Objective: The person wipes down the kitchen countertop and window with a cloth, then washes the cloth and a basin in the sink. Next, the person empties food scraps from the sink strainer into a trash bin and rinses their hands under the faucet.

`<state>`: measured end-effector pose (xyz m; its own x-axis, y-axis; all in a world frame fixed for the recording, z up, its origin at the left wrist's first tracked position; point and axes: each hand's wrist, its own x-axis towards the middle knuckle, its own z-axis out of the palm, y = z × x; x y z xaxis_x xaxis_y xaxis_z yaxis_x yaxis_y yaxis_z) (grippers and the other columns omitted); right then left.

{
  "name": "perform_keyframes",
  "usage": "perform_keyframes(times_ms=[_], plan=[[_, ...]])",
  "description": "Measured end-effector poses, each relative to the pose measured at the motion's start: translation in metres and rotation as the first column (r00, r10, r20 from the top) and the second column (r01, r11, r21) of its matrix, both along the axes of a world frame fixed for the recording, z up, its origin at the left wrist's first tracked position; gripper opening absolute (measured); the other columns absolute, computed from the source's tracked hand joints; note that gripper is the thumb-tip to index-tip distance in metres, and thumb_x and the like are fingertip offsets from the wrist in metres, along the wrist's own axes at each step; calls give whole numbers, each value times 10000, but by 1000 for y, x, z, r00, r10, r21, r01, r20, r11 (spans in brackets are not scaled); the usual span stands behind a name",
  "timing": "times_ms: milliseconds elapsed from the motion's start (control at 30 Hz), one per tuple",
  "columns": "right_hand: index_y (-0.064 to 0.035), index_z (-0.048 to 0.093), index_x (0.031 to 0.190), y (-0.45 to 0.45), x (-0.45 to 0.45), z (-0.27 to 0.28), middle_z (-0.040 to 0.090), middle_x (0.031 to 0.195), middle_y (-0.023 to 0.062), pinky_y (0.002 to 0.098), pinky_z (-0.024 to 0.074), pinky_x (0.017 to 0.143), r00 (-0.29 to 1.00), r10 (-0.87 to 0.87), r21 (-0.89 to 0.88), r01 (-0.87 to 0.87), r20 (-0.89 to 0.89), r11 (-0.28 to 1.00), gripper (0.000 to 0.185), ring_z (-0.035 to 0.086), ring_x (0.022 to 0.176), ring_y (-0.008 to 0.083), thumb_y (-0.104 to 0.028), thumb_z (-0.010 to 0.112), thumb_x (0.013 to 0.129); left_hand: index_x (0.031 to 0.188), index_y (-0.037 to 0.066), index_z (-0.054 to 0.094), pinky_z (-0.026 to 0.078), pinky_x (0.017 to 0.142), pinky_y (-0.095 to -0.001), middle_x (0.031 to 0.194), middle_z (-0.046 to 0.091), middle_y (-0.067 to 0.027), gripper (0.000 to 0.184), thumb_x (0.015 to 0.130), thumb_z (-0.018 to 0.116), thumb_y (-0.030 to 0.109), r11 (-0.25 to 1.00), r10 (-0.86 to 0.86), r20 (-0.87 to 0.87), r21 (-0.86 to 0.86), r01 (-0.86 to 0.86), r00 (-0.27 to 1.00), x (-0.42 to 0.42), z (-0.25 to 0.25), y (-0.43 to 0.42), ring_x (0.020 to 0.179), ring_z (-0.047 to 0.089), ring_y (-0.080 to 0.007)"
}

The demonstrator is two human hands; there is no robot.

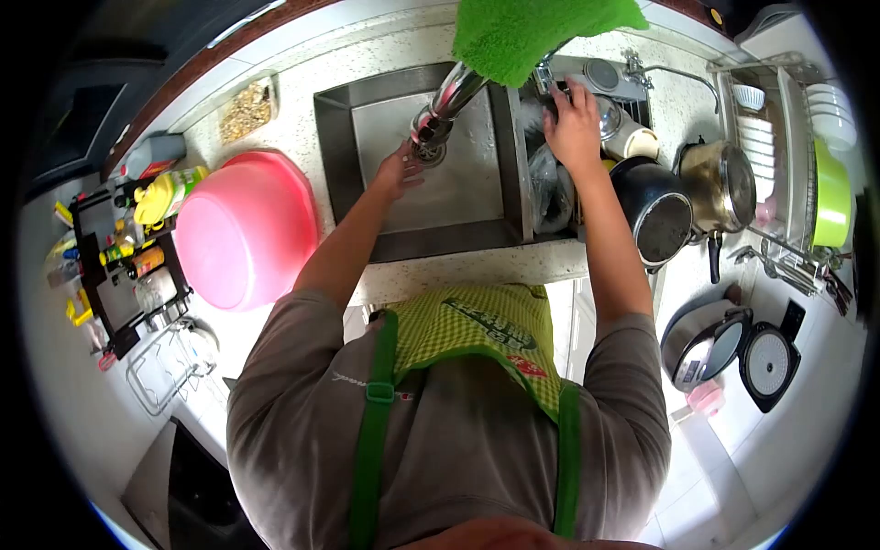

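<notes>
In the sink basin point(449, 197), my left hand point(401, 171) is beside and just below the end of the chrome faucet spout point(458, 92). Its fingers are apart and hold nothing. The drain strainer point(429, 154) lies right by the fingertips. My right hand point(576, 124) reaches over the narrow right compartment, fingers curled at the chrome faucet handle point(544, 77); part of that contact is hidden. A green fluffy cloth point(541, 32) drapes over the top of the faucet. Beneath my right wrist, a clear plastic bag point(550, 188) sits in the narrow compartment.
On the left, a pink basin point(240, 229) leans bottom-out near a container of mixed grains point(247, 110). To the right are a black pan point(653, 220), a steel pressure cooker point(720, 188) and a dish rack point(784, 137) with bowls. A rice cooker point(701, 348) stands lower right.
</notes>
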<state>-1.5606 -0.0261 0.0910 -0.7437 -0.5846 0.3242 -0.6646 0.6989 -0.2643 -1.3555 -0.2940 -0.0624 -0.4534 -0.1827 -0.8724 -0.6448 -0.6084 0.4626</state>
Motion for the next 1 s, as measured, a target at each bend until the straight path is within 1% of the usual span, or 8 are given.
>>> perform_keyframes(times_ms=[200,400,500,633,700,767,867,1000], plan=[[-9,596,1060,-3,22,-14,516,1156,203,512,374,919,984,-124,191,148,-129,970,383,506,1032,361,-251,630,766,1238,78,488,376,989,-523,1220,539,-145,568,963,330,549,936,294,-291,282,-212,910,-36,87,-1,1114,518,-303],[-24,543,1192,-120,111,-59,540,1129,237,499,387,927,871,356,-586,-101,338,804,470,502,1091,401,-304,611,821,1147,42,552,448,919,-469,1100,607,-168,574,974,292,524,883,406,-434,415,-222,804,-51,139,23,1034,560,-339],[-68,538,1210,-181,138,-77,548,1151,225,496,393,918,737,359,-656,149,573,740,473,499,1095,400,-345,603,832,1157,46,534,457,872,-430,1110,610,-133,636,956,267,586,848,385,-652,529,28,653,-32,122,19,965,578,-294],[-78,602,1112,-192,126,-54,616,1044,198,461,463,822,837,259,-705,194,481,682,405,579,990,382,-377,600,838,1187,64,527,434,926,-414,1106,618,-114,635,937,308,605,923,356,-530,328,-201,769,-22,185,45,1001,583,-262],[-50,644,960,-173,100,-38,658,844,171,422,509,655,330,355,-474,425,875,771,375,644,786,337,-399,619,828,1222,83,508,413,921,-379,1120,622,-69,646,924,326,627,967,217,-597,240,-86,773,-16,186,45,1015,581,-223],[-37,651,831,-177,92,-47,647,680,124,399,493,522,199,459,-496,450,866,742,366,636,620,283,-402,628,825,1215,102,517,395,912,-340,1127,624,-38,638,917,339,637,983,160,-571,165,-79,805,-19,182,49,1018,580,-186],[-43,622,1011,-203,117,-75,672,874,100,357,497,605,240,485,-490,718,841,494,394,645,704,239,-399,621,844,1184,86,526,389,923,-347,1114,617,-52,628,914,366,631,981,159,-576,182,-64,802,-25,183,46,1005,572,-204],[-75,449,1337,-226,158,-38,513,1309,145,335,409,930,420,235,-475,682,877,556,494,502,1173,251,-376,467,945,1213,91,517,406,909,-389,1148,582,-60,624,920,375,623,980,189,-527,161,-121,828,-34,165,37,1027,533,-235]])
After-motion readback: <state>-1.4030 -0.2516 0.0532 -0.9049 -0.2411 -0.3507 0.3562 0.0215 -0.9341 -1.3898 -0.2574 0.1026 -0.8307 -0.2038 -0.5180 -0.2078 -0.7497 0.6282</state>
